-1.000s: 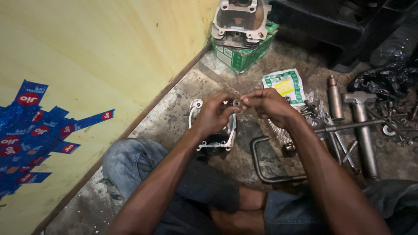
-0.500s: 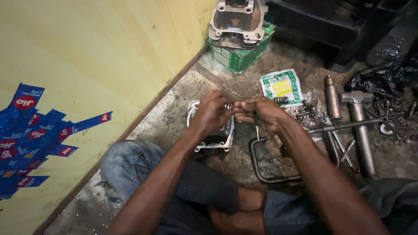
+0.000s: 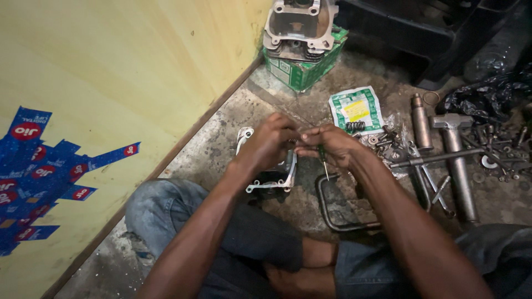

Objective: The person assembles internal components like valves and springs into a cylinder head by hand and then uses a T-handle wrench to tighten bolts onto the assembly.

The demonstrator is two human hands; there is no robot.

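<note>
My left hand (image 3: 270, 142) and my right hand (image 3: 330, 145) meet fingertip to fingertip above a silver metal engine part (image 3: 270, 178) that lies on the concrete floor. A thin screwdriver (image 3: 322, 160) with a dark handle hangs point down from my right hand. My left fingers pinch something small between the two hands; I cannot make out what it is. My hands hide most of the engine part.
A grey cylinder head (image 3: 299, 25) sits on a green box (image 3: 302, 69) by the yellow wall (image 3: 122, 72). A green-and-white packet (image 3: 356, 109), loose bolts and washers, long metal tools (image 3: 451, 158) and a bent metal rod (image 3: 338, 213) lie to the right. Blue stickers (image 3: 41, 171) cover the wall.
My hands have stayed joined and dropped slightly toward the engine part. The screwdriver now shows below my right hand.
</note>
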